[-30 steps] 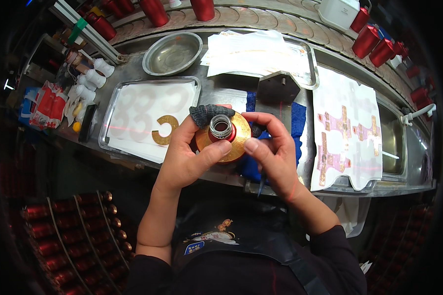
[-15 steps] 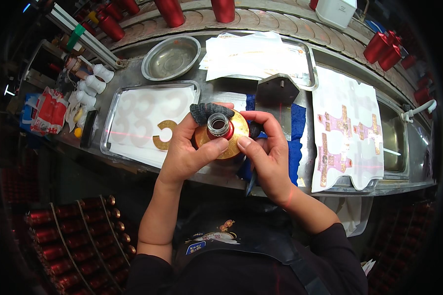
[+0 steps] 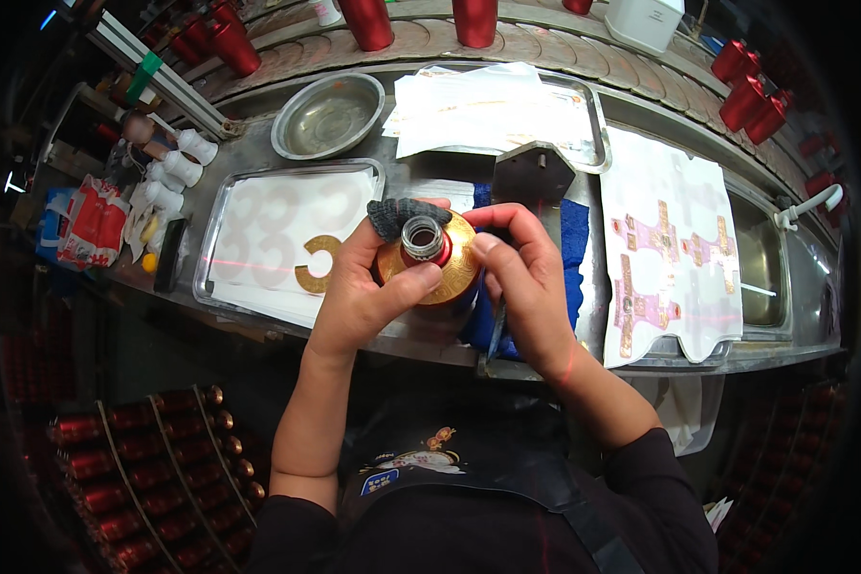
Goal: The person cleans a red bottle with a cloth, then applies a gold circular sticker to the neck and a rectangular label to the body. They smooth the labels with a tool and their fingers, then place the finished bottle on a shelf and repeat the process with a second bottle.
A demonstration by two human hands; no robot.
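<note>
My left hand (image 3: 359, 282) is wrapped round a bottle (image 3: 447, 279) with a gold shoulder, a red collar and a clear threaded neck, its open mouth facing up. A dark grey knitted piece (image 3: 402, 217) lies over my left fingers beside the neck. At the bottle's right side, the thumb and forefinger of my right hand (image 3: 526, 287) meet close to the gold shoulder. A slim blue-grey tool (image 3: 497, 330) sticks out below my right fingers and seems held in them; its far end is hidden. On the tray to the left lies a C-shaped gold decal (image 3: 314, 265).
The metal tray (image 3: 210, 225) holds white decal sheets. Behind it stands a steel bowl (image 3: 327, 117). A black angled bracket (image 3: 534, 172) and blue cloth (image 3: 572, 253) are beyond my right hand. Pink-and-gold decal sheets (image 3: 674, 158) lie right, near a sink (image 3: 765, 253). Red bottles (image 3: 474, 24) stand on a conveyor (image 3: 416, 43).
My right thumb has lifted from the middle of the gold shoulder to its right edge, and the slim tool has risen with that hand. Red bottles on the conveyor have shifted right.
</note>
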